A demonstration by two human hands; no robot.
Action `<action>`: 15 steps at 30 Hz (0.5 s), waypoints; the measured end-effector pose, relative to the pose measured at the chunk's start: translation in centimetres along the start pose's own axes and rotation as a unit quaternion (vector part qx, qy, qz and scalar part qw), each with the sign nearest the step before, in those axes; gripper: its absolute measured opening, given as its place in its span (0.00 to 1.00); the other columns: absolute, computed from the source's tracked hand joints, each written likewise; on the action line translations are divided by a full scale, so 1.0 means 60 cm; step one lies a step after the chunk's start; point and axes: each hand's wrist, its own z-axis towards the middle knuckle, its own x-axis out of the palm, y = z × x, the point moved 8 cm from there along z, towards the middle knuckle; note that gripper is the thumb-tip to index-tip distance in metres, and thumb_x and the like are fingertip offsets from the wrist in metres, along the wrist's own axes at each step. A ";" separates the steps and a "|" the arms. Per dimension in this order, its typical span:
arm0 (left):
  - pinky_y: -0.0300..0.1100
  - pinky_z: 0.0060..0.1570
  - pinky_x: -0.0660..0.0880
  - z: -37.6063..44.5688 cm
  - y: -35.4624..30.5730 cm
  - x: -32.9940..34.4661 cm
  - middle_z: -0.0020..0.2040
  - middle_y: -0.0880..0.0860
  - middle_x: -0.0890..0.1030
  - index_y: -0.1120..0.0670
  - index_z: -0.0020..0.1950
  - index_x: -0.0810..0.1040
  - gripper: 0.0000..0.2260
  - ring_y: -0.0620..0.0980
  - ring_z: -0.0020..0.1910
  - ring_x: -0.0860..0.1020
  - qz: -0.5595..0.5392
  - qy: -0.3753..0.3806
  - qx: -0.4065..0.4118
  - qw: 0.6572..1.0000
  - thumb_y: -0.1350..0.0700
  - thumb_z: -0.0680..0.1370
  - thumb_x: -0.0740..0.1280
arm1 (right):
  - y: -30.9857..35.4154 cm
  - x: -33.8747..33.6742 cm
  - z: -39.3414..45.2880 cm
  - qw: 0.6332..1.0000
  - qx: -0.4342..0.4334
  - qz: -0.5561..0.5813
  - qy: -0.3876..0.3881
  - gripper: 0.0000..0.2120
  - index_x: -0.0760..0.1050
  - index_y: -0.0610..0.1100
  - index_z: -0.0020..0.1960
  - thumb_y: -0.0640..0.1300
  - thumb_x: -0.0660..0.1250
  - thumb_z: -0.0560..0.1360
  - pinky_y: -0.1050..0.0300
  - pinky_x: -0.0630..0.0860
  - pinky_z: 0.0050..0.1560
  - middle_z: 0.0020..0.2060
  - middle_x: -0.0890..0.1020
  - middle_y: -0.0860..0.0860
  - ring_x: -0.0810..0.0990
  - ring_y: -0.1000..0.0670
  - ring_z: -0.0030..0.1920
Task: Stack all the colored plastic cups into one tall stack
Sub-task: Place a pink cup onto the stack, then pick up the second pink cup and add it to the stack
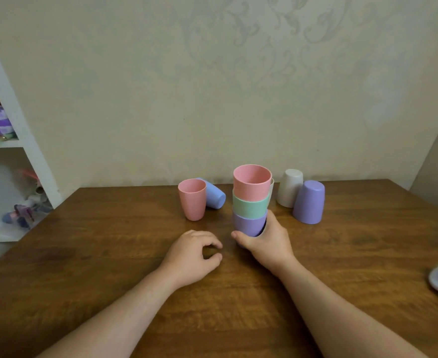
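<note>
Right hand (265,242) is wrapping its grip low round the purple base of the three-cup stack (251,200) at mid-worktop (109,254), left hand (194,250) is resting loosely curled and empty; risk: the stack is tipping if jolted, toppling the near-left pink cup (192,198).

a dark wooden table (88,257) stands pushed up to a cream wall (125,81) with a faint swirling pattern. on the left a white shelf unit (19,125) holds blurred, colourful clutter on 2 levels. the light is soft and even, a little dim.
</note>
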 end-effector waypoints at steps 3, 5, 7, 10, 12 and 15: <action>0.38 0.47 0.80 0.024 0.036 -0.031 0.41 0.42 0.89 0.48 0.43 0.88 0.06 0.38 0.41 0.85 -0.170 -0.011 -0.120 0.978 0.54 0.79 0.75 | 0.000 0.001 0.001 1.000 0.002 0.002 0.004 0.31 0.73 0.61 0.61 0.56 0.86 0.64 0.57 0.77 0.55 0.53 0.83 0.63 0.82 0.58 0.55; 0.45 0.41 0.78 0.039 0.070 -0.071 0.40 0.53 0.88 0.56 0.44 0.84 0.08 0.51 0.38 0.84 -0.222 -0.084 -0.206 0.949 0.55 0.81 0.73 | -0.001 0.001 0.003 1.000 -0.001 -0.002 0.010 0.32 0.72 0.62 0.62 0.57 0.85 0.65 0.57 0.77 0.56 0.54 0.83 0.63 0.82 0.56 0.56; 0.48 0.40 0.74 0.050 0.099 -0.111 0.42 0.55 0.83 0.58 0.49 0.78 0.08 0.56 0.41 0.80 -0.201 -0.175 -0.251 0.930 0.55 0.78 0.74 | -0.002 0.002 0.003 1.000 -0.004 -0.006 0.009 0.32 0.72 0.61 0.64 0.58 0.84 0.65 0.57 0.77 0.55 0.55 0.83 0.62 0.82 0.55 0.57; 0.49 0.53 0.75 0.073 0.122 -0.108 0.65 0.58 0.76 0.52 0.70 0.66 0.30 0.56 0.60 0.78 -0.241 -0.170 -0.288 0.911 0.57 0.74 0.78 | -0.006 0.004 0.007 1.000 -0.006 -0.011 0.009 0.34 0.73 0.59 0.67 0.60 0.83 0.65 0.57 0.77 0.55 0.57 0.84 0.62 0.83 0.55 0.57; 0.51 0.66 0.74 0.089 0.119 -0.093 0.77 0.57 0.69 0.48 0.80 0.54 0.45 0.57 0.71 0.74 -0.288 -0.135 -0.290 0.903 0.56 0.73 0.81 | -0.007 0.006 0.010 1.000 -0.004 -0.015 0.016 0.36 0.73 0.60 0.68 0.61 0.83 0.65 0.57 0.78 0.56 0.58 0.84 0.62 0.82 0.55 0.57; 0.50 0.67 0.72 0.113 0.103 -0.080 0.73 0.53 0.71 0.46 0.85 0.46 0.54 0.54 0.68 0.74 -0.337 -0.136 -0.265 0.893 0.54 0.73 0.83 | -0.007 0.007 0.014 0.999 0.006 -0.019 0.028 0.37 0.72 0.60 0.69 0.61 0.83 0.65 0.55 0.79 0.58 0.58 0.83 0.62 0.82 0.54 0.58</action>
